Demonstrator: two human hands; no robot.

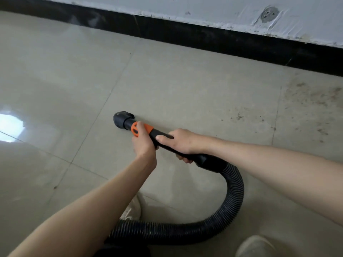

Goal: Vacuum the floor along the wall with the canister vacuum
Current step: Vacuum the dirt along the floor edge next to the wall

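**Operator:** What fault conditions apply at this stage?

**Supervisor:** Two, in my judgement. First, coverage: the small round black nozzle (122, 118) sits on the glossy beige tiled floor (185, 93) well short of the black skirting strip (204, 39) at the foot of the pale scuffed wall (222, 13). The scatter of brown dirt specks (306, 101) lies far right, near the skirting, apart from the nozzle. A stroke held on the present line would leave both the wall edge and that patch uncleaned. Second, the ribbed black flexible hose (234, 193) loops near the person's pale shoe (254, 245) at the near right — a step could catch or kink it and jerk the wand off line.

**Operator:** Hand positions?

**Supervisor:** The left hand (143, 142) is wrapped round the rigid black wand tube (159, 138), with the thumb up on the orange plastic collar (142, 127) just behind the nozzle. The right hand (178, 141) grips the tube further back, thumb lying along the top, fingers curled underneath, just ahead of the hose cuff. Both forearms reach forward and to the left — the wand lies low, angled to the far left.

**Operator:** Canister location?

**Supervisor:** Not clearly in view; the hose runs toward the near edge.
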